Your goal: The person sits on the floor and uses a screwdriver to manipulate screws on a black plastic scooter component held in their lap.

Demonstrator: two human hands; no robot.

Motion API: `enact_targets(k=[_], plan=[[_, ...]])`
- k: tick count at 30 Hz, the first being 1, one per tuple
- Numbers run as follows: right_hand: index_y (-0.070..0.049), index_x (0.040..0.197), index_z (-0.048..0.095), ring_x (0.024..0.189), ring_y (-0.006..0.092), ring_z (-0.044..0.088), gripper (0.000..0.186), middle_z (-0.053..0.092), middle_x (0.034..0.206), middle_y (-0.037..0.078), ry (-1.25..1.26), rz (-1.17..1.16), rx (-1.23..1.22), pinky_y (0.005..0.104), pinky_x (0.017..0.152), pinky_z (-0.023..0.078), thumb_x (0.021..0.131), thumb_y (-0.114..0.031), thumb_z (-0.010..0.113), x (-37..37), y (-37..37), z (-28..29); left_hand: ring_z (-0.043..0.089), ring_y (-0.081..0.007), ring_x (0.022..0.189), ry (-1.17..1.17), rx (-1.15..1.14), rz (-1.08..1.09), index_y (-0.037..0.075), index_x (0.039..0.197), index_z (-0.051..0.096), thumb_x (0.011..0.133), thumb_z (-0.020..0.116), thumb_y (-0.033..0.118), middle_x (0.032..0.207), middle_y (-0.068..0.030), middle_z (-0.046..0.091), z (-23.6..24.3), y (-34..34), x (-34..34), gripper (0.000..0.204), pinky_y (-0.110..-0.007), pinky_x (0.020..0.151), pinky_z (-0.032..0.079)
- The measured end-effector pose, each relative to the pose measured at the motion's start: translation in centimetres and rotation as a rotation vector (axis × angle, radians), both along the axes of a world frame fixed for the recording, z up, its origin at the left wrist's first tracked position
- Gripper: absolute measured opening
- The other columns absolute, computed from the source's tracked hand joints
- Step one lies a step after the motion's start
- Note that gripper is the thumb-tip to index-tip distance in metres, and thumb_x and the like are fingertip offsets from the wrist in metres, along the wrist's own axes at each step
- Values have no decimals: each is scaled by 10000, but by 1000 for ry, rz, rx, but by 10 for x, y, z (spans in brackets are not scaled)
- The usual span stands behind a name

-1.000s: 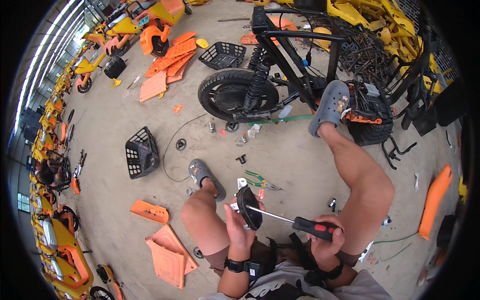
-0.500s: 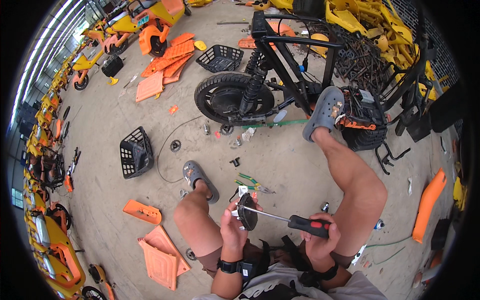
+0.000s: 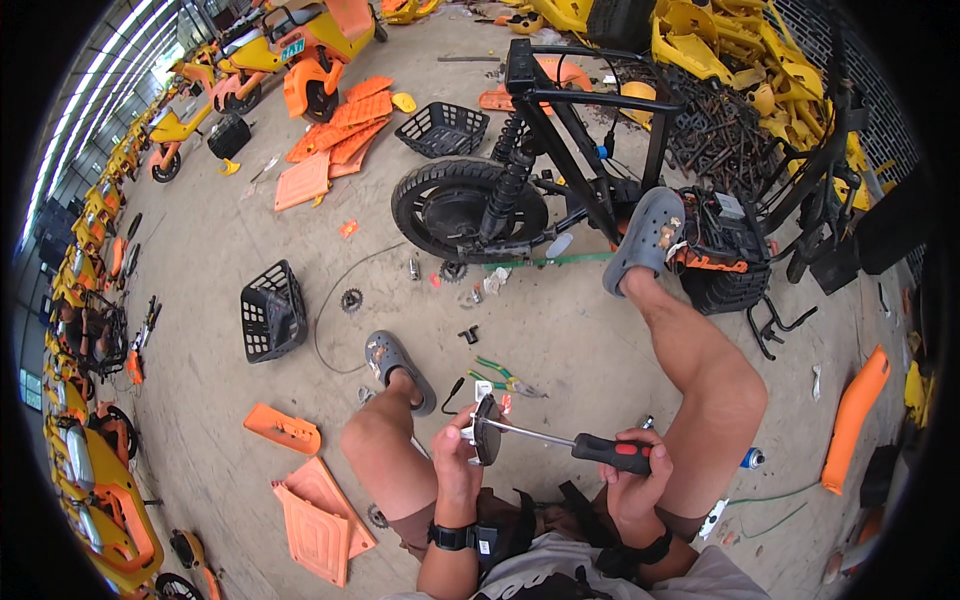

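Observation:
My left hand (image 3: 455,455) grips a dark, flat rounded part (image 3: 487,430) with silver edges and a short black wire (image 3: 452,395), held upright over my lap. My right hand (image 3: 635,470) is closed on the black and red handle of a screwdriver (image 3: 610,452), whose long metal shaft lies level and reaches to the face of that part; its exact tip is hard to make out. Green-handled pliers (image 3: 508,377) and a small black fitting (image 3: 469,334) lie on the floor just beyond my hands.
A black scooter frame with wheel (image 3: 425,210) stands ahead, my right foot raised against it. Black baskets (image 3: 255,320), sprockets (image 3: 351,300), orange panels (image 3: 318,525), a spray can (image 3: 752,458) and a long orange piece (image 3: 855,420) lie around. Rows of yellow scooters (image 3: 100,480) line the left.
Both hands, with the rounded part and screwdriver, have shifted left in the picture along with my legs. The black wire now shows standing out to the left of the part.

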State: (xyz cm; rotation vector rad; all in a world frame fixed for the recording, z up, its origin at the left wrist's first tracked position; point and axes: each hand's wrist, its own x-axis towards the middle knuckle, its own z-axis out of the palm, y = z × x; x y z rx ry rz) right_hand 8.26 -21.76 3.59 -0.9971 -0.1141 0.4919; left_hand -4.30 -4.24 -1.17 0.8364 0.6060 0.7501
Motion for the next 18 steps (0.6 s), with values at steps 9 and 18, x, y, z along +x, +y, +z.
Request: enact_targets(k=[9,18], plan=[[69,951,574,466,169,472,532,518,606,109,8,-90,-28,291,458,396,938,-453,472,-1,2,-2,645,-285,941,6,-14,2,-147,1149,610,863,558,588,1078,-210,637,0,-2,-2,791,-371,855,511],[63,931,581,474,183,505,482,551,639,127,4,10,-38,288,443,393,948,-407,476,2,7,-6,664,-280,951,81,34,37,-134,1199,581,908,511,518,1045,-201,665,4,-1,-7,717,-367,871,525]])
